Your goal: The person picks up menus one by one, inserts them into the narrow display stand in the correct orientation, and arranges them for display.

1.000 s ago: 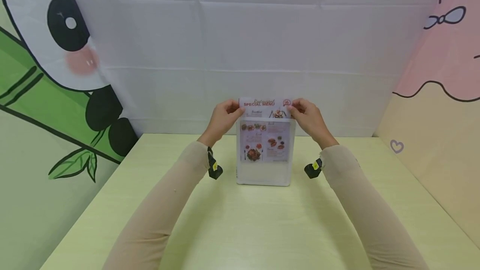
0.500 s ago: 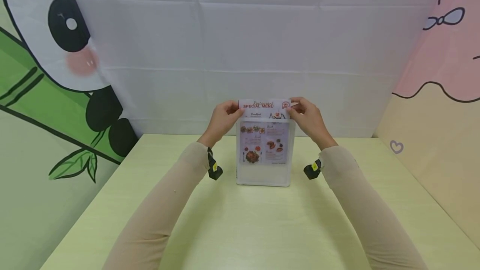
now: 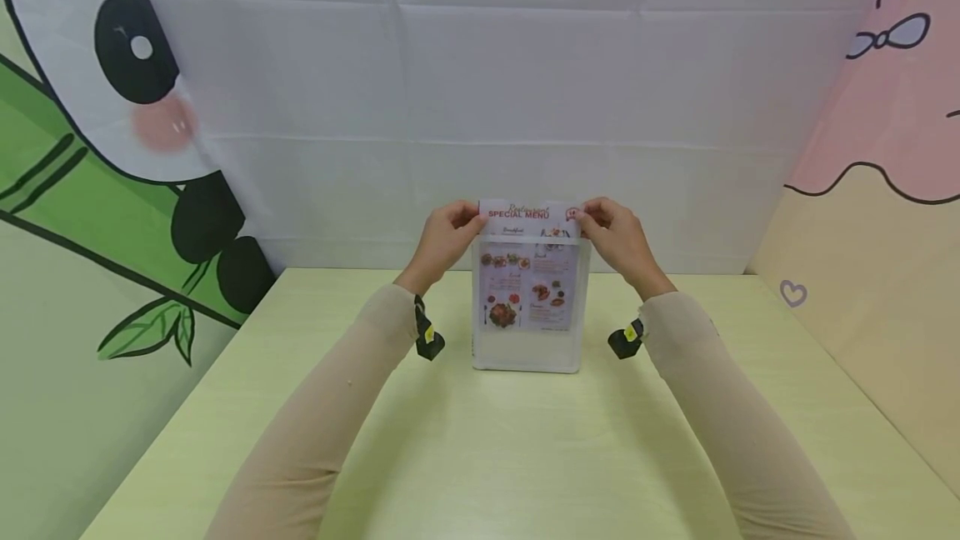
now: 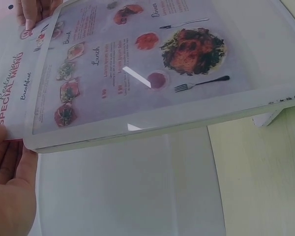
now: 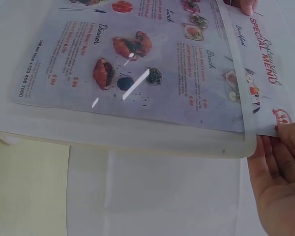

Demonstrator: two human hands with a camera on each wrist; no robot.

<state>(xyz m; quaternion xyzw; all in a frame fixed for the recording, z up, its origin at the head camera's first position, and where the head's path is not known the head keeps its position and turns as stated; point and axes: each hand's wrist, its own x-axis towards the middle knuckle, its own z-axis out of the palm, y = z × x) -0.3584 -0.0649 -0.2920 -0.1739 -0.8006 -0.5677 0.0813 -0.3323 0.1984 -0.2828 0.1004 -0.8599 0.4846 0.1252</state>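
Note:
A printed restaurant menu (image 3: 517,227) stands partly inside a clear display holder (image 3: 527,352) with a whitish frame. Its titled top strip sticks out above the holder's upper edge, while the lower part shows through the front panel. Below the sheet's bottom edge, a band of the holder has no print behind it. My left hand (image 3: 442,240) pinches the menu's top left corner between thumb and fingers. At the top right corner, my right hand (image 3: 618,242) pinches the sheet the same way. Both wrist views show fingertips (image 5: 288,130) right beside the holder's upper corners.
The holder stands upright on a pale yellow-green table (image 3: 517,457), near its back edge. Behind it hangs a white creased sheet (image 3: 525,82). Painted walls flank the table on both sides. A small foot (image 4: 266,118) props the holder from behind.
The menu has slid a little lower in the holder, its bottom edge dropping slightly. Both hands keep their pinch on its top corners, and the holder stays in place.

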